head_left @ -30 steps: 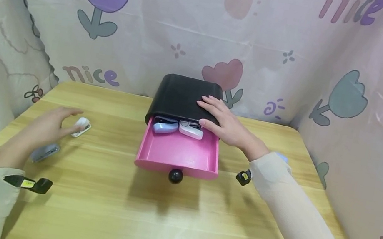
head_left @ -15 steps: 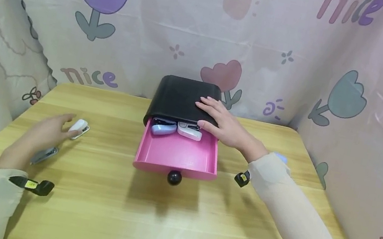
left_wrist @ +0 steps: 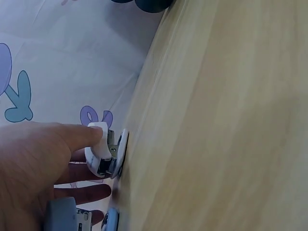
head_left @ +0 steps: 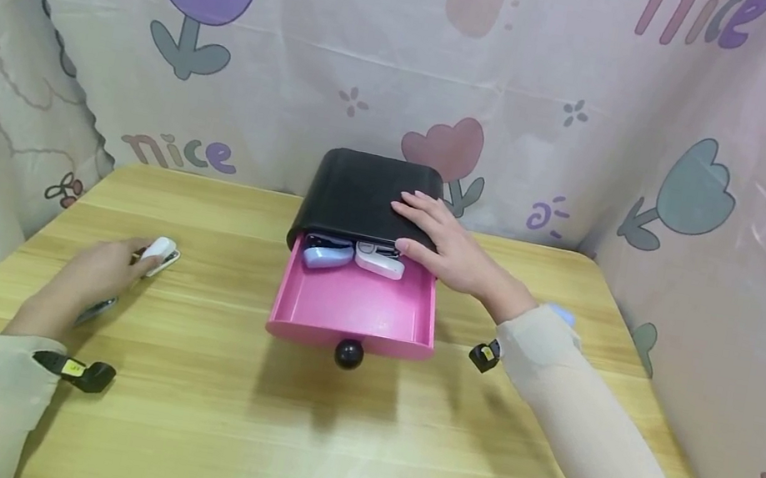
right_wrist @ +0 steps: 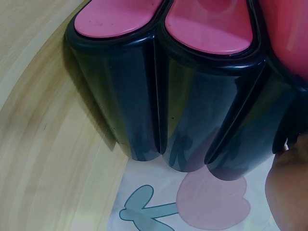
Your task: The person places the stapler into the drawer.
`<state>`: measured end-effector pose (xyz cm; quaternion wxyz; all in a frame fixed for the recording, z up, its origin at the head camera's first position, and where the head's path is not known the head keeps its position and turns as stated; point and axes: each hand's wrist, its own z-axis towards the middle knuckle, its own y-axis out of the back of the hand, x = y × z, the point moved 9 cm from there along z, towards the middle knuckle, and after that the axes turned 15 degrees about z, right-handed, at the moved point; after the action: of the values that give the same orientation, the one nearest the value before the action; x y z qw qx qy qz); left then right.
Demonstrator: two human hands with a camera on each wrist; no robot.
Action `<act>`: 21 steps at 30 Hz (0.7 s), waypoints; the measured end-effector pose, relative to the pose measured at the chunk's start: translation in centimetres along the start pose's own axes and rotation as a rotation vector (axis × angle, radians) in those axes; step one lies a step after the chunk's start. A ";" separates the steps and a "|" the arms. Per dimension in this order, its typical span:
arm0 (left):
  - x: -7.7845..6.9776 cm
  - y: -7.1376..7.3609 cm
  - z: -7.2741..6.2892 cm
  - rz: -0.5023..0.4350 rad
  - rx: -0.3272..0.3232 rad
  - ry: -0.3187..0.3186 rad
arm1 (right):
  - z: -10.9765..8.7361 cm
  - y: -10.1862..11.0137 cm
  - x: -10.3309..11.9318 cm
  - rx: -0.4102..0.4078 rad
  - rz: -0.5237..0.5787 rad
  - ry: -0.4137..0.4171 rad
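Observation:
My left hand point(head_left: 99, 276) pinches a small white stapler point(head_left: 157, 253) at the table's left, thumb on one side and fingers on the other. In the left wrist view the white stapler point(left_wrist: 98, 149) still stands at the table surface. A grey-blue stapler point(head_left: 96, 309) lies close by, partly hidden under that hand. My right hand point(head_left: 453, 251) rests with spread fingers on the top right of a black drawer cabinet point(head_left: 367, 198). The cabinet's pink drawer point(head_left: 360, 307) is pulled out. At its back sit a light blue stapler point(head_left: 328, 255) and a pinkish-white stapler point(head_left: 380, 262).
A light blue object point(head_left: 563, 314) lies at the right, mostly hidden behind my right sleeve. A black round knob point(head_left: 349, 354) sticks out from the drawer front. Patterned cloth point(head_left: 292, 55) hangs along the table's back and sides. The right wrist view shows further pink drawers point(right_wrist: 209, 26) lower down.
My left hand has moved slightly right, and its fingers have closed around the white stapler. The right hand and the drawer have stayed in place.

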<state>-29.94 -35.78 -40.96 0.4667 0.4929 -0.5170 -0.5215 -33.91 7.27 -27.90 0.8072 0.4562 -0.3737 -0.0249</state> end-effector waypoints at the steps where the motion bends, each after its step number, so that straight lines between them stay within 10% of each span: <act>1: 0.0 0.0 0.0 0.002 -0.002 0.003 | 0.0 0.0 0.0 -0.001 0.002 0.000; 21: -2.3 0.8 0.1 0.022 -0.039 -0.063 | 0.2 0.0 0.1 -0.001 -0.006 0.016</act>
<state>-29.89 -33.48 -40.13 0.4654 0.4613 -0.5266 -0.5416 -33.95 7.14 -27.76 0.8104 0.4570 -0.3658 -0.0236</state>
